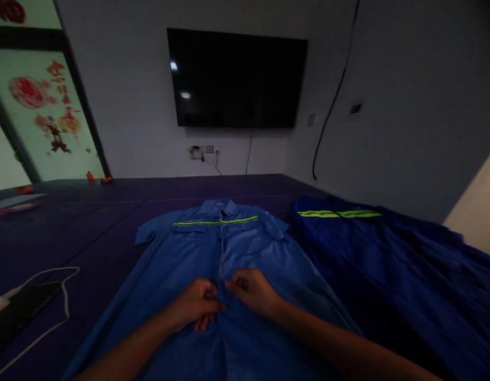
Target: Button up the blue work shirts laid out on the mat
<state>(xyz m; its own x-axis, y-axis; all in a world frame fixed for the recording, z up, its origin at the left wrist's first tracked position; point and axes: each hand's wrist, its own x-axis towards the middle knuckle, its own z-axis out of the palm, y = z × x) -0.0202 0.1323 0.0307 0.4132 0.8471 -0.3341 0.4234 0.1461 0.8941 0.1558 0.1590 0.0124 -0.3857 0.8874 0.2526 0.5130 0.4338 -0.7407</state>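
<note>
A blue short-sleeved work shirt [253, 254] with a yellow-green stripe across the chest lies spread flat, its collar at the far end. Over its front opening, my left hand [201, 304] has its fingers curled at the placket. Close on the other side, my right hand [253, 290] is closed, thumb and forefinger pinched at the same front edge. The two hands are a small gap apart. Whatever small part of the front is between the fingertips is too dark to make out.
A darker blue garment [372, 248] with a similar stripe lies to the right. On the left are a black flat object [23, 312] and a white cable [66, 296]. The dark purple surface [110, 198] reaches the wall, under a television [237, 79].
</note>
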